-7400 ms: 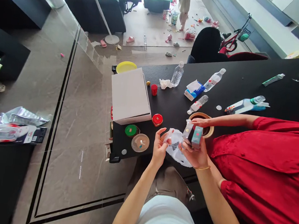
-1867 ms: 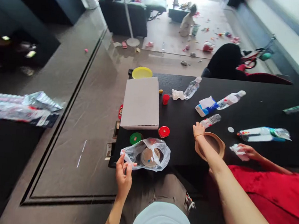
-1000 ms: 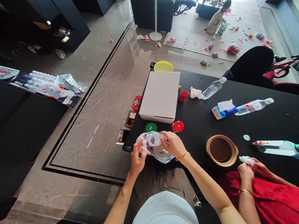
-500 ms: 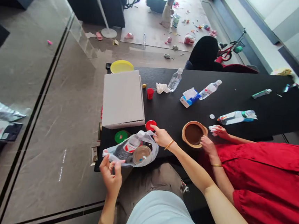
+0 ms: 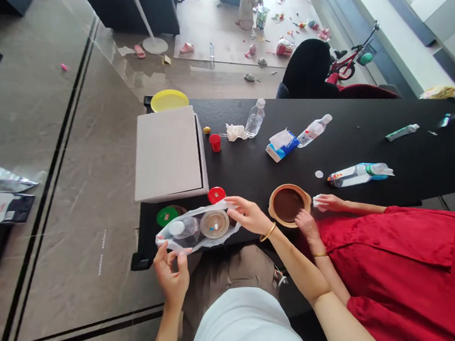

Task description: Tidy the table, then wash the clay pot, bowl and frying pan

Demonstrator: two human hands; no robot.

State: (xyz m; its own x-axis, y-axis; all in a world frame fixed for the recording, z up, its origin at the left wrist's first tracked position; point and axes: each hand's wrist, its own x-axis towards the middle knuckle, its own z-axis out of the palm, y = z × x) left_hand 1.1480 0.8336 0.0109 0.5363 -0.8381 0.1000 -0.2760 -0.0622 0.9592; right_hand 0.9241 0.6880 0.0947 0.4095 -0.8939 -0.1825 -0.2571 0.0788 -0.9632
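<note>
A clear plastic bag (image 5: 225, 238) is stretched between my two hands at the table's near edge. My left hand (image 5: 172, 273) pinches its near-left rim. My right hand (image 5: 249, 215) grips the far-right rim between thumb and fingers. Inside the bag, a plastic bottle (image 5: 185, 227) with a white cap lies toward the left. Beside it sits a round clear tub (image 5: 215, 223) with a brownish look and small bits on top. A red lid (image 5: 216, 195) lies just beyond the bag, and a green lid (image 5: 166, 216) is at its left.
A large pale box (image 5: 169, 155) stands behind the bag, with a yellow plate (image 5: 170, 101) past it. To the right, a person in red works at a brown clay pot (image 5: 288, 205). Bottles, a red cup (image 5: 215, 142) and a tissue pack (image 5: 282, 145) are farther back.
The bottle in the bag has tipped left and lies lower. My right hand has drawn away from the red lid, and the bag's mouth is pulled longer and flatter.
</note>
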